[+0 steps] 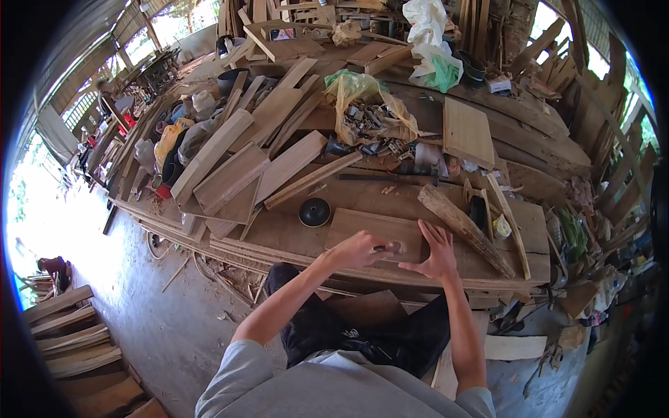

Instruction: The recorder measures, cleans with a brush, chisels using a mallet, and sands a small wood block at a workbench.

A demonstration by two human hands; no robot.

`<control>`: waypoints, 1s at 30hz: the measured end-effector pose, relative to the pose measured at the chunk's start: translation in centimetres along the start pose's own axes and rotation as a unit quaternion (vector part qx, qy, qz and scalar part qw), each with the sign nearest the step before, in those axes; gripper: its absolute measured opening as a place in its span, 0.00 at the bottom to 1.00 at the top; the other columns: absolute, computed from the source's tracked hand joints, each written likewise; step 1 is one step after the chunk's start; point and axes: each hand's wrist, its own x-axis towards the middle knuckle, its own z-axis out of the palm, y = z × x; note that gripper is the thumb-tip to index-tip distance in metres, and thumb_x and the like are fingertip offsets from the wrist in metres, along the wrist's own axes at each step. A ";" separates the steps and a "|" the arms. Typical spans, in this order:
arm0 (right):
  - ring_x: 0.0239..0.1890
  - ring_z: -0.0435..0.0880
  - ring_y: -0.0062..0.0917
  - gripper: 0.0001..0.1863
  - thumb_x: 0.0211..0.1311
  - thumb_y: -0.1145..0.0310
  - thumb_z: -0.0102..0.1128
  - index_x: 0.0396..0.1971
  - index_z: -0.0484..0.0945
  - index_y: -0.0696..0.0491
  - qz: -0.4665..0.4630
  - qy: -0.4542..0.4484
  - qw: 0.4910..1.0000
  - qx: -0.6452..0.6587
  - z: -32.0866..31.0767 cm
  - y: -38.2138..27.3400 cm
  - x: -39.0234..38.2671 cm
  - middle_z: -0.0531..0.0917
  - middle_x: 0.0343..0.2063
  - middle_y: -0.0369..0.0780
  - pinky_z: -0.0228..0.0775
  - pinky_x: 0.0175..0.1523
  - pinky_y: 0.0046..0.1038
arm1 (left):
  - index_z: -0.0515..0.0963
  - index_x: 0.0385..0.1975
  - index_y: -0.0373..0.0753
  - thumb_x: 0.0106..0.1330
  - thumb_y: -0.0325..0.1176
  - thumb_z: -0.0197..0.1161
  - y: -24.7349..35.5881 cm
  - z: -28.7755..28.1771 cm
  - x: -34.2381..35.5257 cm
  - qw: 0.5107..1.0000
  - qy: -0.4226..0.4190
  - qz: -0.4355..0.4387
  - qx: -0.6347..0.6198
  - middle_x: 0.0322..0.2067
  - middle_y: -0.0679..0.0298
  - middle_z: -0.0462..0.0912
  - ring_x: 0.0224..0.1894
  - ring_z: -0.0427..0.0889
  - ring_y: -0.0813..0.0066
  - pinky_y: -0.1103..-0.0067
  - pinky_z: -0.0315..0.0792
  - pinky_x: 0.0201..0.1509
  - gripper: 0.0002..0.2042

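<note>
A flat rectangular wooden board (362,226) lies on the workbench (293,233) right in front of me. My left hand (361,249) rests on the board's near edge, fingers closed around a small object I cannot make out. My right hand (437,252) lies flat with fingers spread on the board's right end, pressing it down. A rough, bark-covered piece of wood (465,228) lies diagonally just right of my right hand.
A black round disc (314,212) sits left of the board. Planks (230,174) are piled at the back left, a yellow plastic bag of metal parts (366,111) at the back centre, a square panel (467,132) behind right. Stacked timber (70,334) lies on the floor, lower left.
</note>
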 end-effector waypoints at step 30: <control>0.72 0.70 0.40 0.69 0.38 0.25 0.78 0.77 0.65 0.53 0.011 -0.020 1.000 -0.017 0.0 -0.6 0.3 0.74 0.72 0.44 0.55 0.78 0.48 | 0.88 0.53 0.43 0.73 0.35 0.69 -1.8 -5.2 -4.8 0.999 0.027 0.005 -0.037 0.39 0.52 0.91 0.39 0.90 0.54 0.68 0.82 0.45 0.12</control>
